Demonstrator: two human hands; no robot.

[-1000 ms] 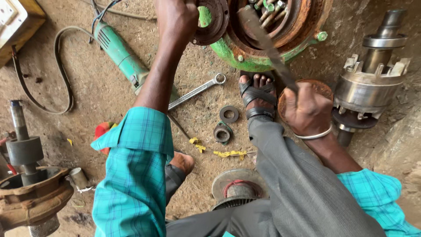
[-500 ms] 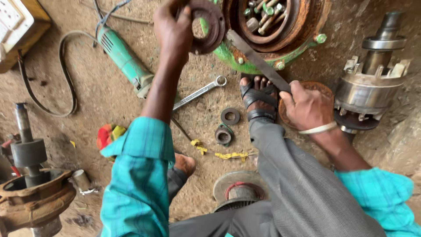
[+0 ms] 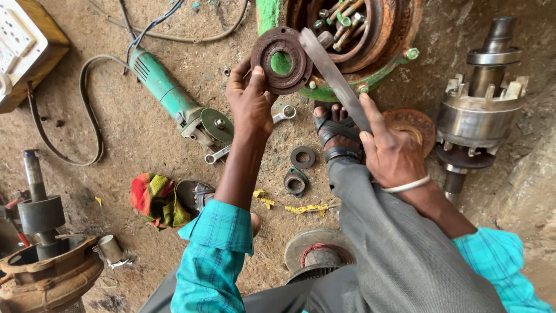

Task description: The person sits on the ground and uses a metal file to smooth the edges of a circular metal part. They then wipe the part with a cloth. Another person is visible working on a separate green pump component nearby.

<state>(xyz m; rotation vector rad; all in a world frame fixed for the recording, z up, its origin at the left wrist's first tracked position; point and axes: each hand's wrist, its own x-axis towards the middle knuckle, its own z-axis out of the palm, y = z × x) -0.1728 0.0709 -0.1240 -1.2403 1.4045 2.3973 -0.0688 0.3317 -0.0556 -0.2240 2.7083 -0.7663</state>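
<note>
My left hand (image 3: 250, 101) pinches the rusty ring plate (image 3: 282, 59) at its seven o'clock edge, up against the green pump housing (image 3: 341, 87). My right hand (image 3: 391, 148) grips a flat steel bar (image 3: 333, 75), its long axis running toward eleven o'clock, tip touching the plate.

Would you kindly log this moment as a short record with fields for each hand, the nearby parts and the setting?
Left hand: left hand holds up a rusty round flange with a centre hole.
Right hand: right hand grips a flat metal bar, its tip against the flange.
Behind: rusty green pump housing.
Ground: green angle grinder, spanner, two loose rings, coloured rag.
Right side: shaft assembly standing upright.
Setting: dirt floor.
</note>
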